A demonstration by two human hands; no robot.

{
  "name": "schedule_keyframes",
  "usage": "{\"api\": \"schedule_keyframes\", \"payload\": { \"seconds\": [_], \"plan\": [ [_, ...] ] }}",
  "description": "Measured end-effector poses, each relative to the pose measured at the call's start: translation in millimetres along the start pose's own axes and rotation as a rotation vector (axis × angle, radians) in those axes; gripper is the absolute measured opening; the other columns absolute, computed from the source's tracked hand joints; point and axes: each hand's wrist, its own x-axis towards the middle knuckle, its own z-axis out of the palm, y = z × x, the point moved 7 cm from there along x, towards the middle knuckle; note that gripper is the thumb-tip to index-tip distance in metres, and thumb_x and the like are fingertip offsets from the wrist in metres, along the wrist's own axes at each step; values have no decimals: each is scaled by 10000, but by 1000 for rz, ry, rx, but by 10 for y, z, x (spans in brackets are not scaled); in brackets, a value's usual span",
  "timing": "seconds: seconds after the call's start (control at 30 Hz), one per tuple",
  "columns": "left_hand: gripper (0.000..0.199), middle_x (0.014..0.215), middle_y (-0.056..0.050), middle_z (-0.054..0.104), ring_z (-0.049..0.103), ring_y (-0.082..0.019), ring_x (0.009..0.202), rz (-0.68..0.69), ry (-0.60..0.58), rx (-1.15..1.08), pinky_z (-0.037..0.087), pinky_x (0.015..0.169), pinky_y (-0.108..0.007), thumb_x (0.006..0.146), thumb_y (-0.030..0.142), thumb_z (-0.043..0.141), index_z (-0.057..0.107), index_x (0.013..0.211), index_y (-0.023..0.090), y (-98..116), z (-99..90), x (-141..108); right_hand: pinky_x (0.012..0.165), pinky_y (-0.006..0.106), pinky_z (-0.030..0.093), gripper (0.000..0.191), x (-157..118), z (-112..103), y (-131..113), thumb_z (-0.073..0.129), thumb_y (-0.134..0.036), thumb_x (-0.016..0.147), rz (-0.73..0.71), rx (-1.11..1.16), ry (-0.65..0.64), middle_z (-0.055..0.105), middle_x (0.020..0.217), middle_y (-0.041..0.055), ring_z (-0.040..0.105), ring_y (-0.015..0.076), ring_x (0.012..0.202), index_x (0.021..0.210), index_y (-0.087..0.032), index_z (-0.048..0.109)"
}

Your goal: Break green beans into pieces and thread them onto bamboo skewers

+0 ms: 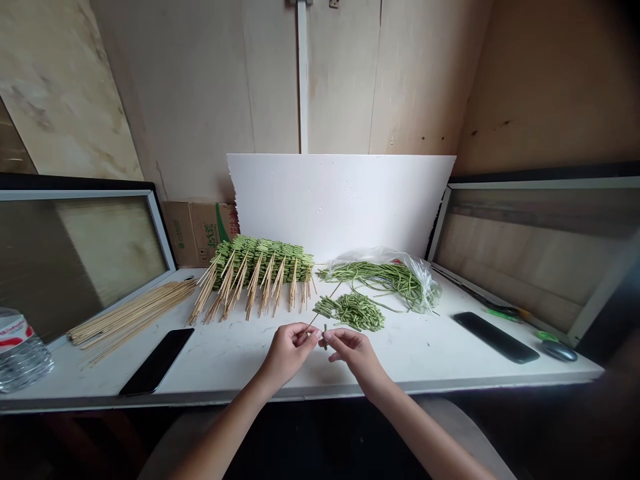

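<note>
Over the front of the table, my left hand pinches a thin bamboo skewer that slants away toward the back. Several cut bean pieces lie in a row along the line of this skewer; whether they are threaded on it I cannot tell. Close beside it, my right hand holds one short green bean piece upright between thumb and fingers. The fingertips of both hands nearly touch. Just beyond them is a loose pile of cut green beans.
Stacked bean skewers stand behind to the left, near bare skewers. Long beans lie in a plastic bag. Phone, bottle, black slab-like object and mouse flank the hands. A white board stands behind.
</note>
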Motion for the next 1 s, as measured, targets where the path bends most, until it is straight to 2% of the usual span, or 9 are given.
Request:
{"api": "schedule_keyframes", "payload": {
  "seconds": [0.2, 0.37, 0.57, 0.7, 0.83, 1.0],
  "plan": [
    [419, 834, -76, 704, 595, -182, 718, 123, 53, 231, 443, 653, -271, 1014, 475, 506, 746, 916, 146, 150, -225, 14, 728, 298, 568, 409, 128, -448, 68, 880, -475, 732, 48, 169, 225, 770, 969, 85, 689, 255, 1006, 1036, -213, 801],
    [418, 717, -33, 626, 526, -163, 651, 178, 48, 381, 403, 614, -267, 1034, 445, 468, 741, 883, 167, 132, -330, 51, 698, 276, 579, 295, 217, -704, -55, 860, -452, 766, -1, 306, 250, 755, 981, 67, 672, 257, 1056, 955, -233, 800],
    [426, 768, -65, 691, 570, -178, 671, 218, 38, 386, 431, 620, -267, 1022, 458, 482, 767, 880, 176, 144, -325, 41, 734, 276, 600, 230, 195, -743, -229, 866, -425, 773, -92, 311, 255, 759, 963, 46, 686, 242, 1038, 915, -254, 808],
    [425, 766, -63, 695, 573, -177, 670, 213, 26, 398, 427, 619, -265, 1025, 446, 474, 771, 877, 180, 139, -305, 35, 772, 288, 603, 296, 189, -737, -224, 908, -404, 722, -61, 322, 282, 787, 1006, 52, 695, 257, 1089, 962, -261, 811],
    [424, 720, -45, 670, 551, -167, 648, 214, 16, 422, 408, 613, -259, 1026, 427, 473, 752, 822, 180, 136, -292, 29, 774, 292, 601, 311, 191, -704, -224, 894, -426, 737, -59, 319, 256, 793, 986, 55, 695, 259, 1096, 979, -248, 810],
    [421, 719, -38, 658, 537, -162, 656, 211, 7, 441, 396, 624, -258, 1029, 407, 472, 715, 769, 182, 139, -277, 24, 821, 363, 615, 328, 186, -672, -224, 865, -469, 757, -90, 276, 236, 787, 1040, 74, 681, 308, 1147, 976, -233, 806]
  ]
}}
